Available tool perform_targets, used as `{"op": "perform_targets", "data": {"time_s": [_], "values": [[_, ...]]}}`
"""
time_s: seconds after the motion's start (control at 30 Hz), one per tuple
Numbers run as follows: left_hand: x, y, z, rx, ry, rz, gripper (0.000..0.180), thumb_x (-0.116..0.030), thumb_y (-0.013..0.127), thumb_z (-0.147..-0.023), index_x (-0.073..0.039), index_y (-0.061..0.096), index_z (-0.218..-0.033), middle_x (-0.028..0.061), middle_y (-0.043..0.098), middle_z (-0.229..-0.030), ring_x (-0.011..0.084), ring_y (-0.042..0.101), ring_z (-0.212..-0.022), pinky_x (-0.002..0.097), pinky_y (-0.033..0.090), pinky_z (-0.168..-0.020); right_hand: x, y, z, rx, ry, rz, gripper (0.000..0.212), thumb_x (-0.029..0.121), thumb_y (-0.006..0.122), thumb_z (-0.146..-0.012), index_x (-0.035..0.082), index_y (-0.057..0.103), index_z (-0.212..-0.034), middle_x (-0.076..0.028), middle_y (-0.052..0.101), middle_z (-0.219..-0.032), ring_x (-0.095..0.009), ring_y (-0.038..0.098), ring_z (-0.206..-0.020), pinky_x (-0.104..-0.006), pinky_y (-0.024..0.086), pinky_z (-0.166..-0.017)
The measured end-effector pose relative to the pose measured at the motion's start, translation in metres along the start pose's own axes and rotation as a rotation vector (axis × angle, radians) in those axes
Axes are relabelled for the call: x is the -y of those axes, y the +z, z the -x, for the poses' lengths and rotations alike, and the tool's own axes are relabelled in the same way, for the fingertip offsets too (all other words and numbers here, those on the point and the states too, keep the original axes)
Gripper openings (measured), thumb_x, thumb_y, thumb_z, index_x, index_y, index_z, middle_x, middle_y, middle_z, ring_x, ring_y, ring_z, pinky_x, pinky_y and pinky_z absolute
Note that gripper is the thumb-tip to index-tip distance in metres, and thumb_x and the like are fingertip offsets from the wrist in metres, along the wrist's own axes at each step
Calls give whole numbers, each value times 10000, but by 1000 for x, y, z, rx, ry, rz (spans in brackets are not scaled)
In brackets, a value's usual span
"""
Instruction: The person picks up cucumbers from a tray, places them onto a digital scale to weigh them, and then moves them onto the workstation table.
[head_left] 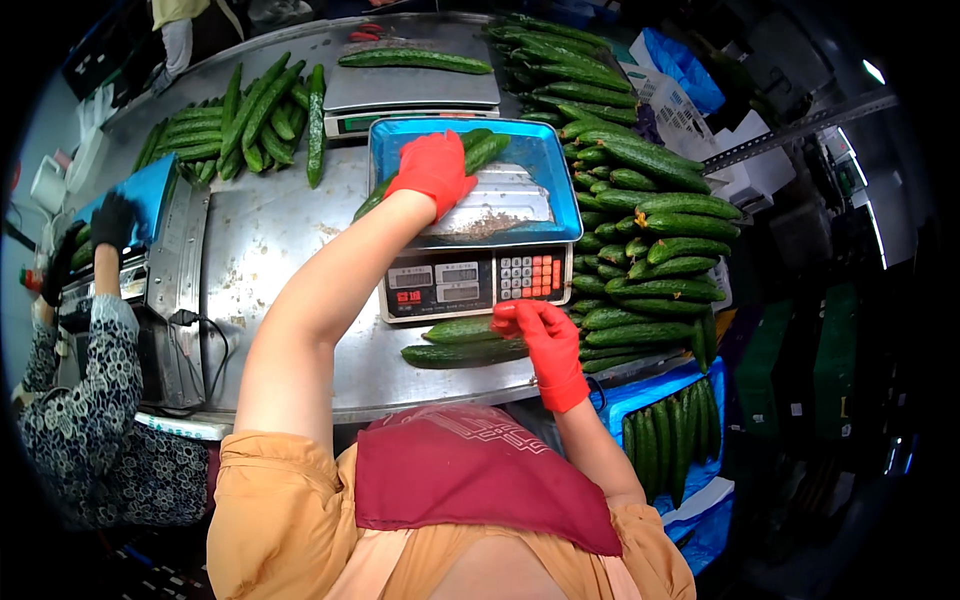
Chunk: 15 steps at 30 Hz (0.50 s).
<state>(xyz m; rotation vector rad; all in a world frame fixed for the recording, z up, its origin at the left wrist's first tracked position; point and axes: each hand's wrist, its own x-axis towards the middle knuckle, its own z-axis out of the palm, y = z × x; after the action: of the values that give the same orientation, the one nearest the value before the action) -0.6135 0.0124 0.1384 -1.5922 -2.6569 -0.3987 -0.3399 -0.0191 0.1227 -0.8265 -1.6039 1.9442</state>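
My left hand [432, 172], in a red glove, is wrapped over cucumbers [487, 152] lying in the blue tray [562, 205] of a weighing scale [440, 310]. Its palm hides their middles; their ends stick out on both sides. My right hand [552, 352], also red-gloved, hovers at the scale's near right corner with fingertips pinched together. Whatever they hold, if anything, is too small to name. Just left of it, two cucumbers [462, 354] lie on the metal table in front of the scale.
Cucumbers are stacked high along the right [650, 230], with more piled at the far left [265, 110]. A second scale [410, 90] behind carries one cucumber. A blue-lined crate [615, 400] of cucumbers stands at lower right. A co-worker's black-gloved hand [112, 220] works at a machine on the left.
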Motion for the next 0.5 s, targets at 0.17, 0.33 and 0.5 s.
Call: {"op": "perform_targets", "data": {"time_s": [0.17,0.33,0.5], "values": [[16,-2,3,42,55,90,688,-577,604,-789,-17,537,-1183,206,631,-1027,353,605,-975,423,486,-842,-27,-32,20,-91,67,-15,265,217,534,-972,-15,660,-997,-89,698,-921,-179,677,-816,-276,516,-710],[27,-56,17,-96,67,167,730,-619,536,-831,-29,543,-1263,198,613,-1157,345,586,-1070,414,466,-890,-43,-39,42,-120,133,-7,279,230,532,-974,-21,650,-1001,-96,692,-904,-177,671,-804,-279,503,-704],[58,-80,53,-343,65,255,522,-442,623,-862,-38,597,-1192,174,642,-1115,318,613,-1026,367,469,-874,-57,-27,56,-34,342,-64,286,230,509,-978,-13,648,-1037,-93,688,-948,-164,665,-854,-246,492,-723]]}}
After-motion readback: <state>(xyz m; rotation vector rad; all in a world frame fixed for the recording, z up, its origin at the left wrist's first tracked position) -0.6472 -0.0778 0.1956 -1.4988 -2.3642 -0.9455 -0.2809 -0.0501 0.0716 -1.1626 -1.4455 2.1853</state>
